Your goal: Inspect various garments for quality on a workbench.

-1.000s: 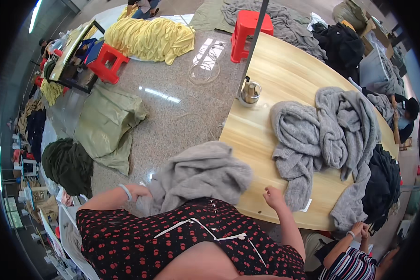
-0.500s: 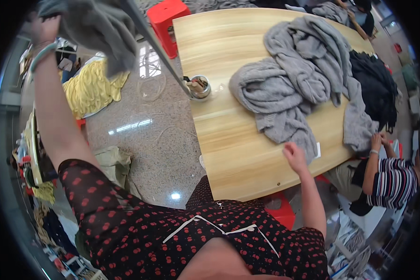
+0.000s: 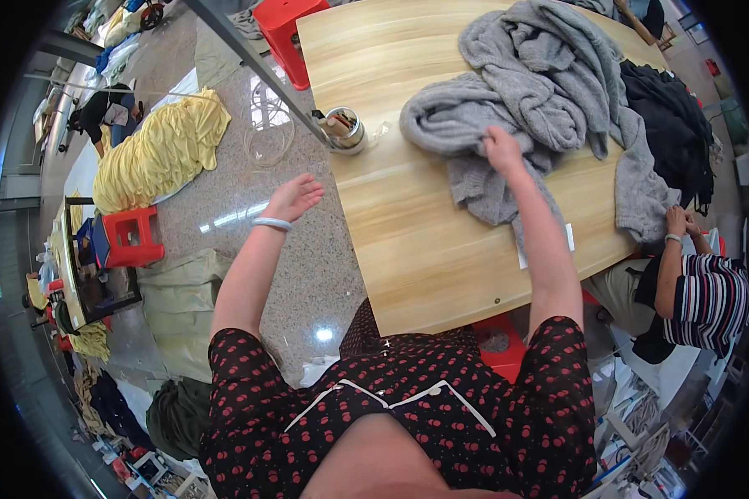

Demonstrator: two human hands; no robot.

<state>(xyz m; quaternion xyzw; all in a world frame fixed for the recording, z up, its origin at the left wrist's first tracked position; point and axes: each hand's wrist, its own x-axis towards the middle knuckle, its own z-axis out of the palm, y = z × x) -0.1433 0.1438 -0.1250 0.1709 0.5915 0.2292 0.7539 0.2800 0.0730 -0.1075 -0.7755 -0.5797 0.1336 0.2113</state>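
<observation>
Several grey knitted garments (image 3: 558,91) lie heaped on the wooden table (image 3: 416,266). At the near left of the heap, my right hand (image 3: 504,151) is closed on the edge of a rolled grey knit garment (image 3: 445,116). My left hand (image 3: 296,198), with a pale bangle at the wrist, hovers over the floor left of the table. Its fingers are stretched out and nothing is in them. Part of a white paper or label (image 3: 569,237) shows under my right forearm.
A metal tin with tools (image 3: 346,133) stands by a slanting metal pole (image 3: 258,62) at the table's left edge. Black clothing (image 3: 666,125) lies at the right, near a person in a striped top (image 3: 707,308). Yellow garments (image 3: 158,154) and red stools (image 3: 131,237) are to the left.
My left hand has let go of the grey garment it held up at the far left and come back toward the table. My right hand has reached forward and gripped a garment on the heap.
</observation>
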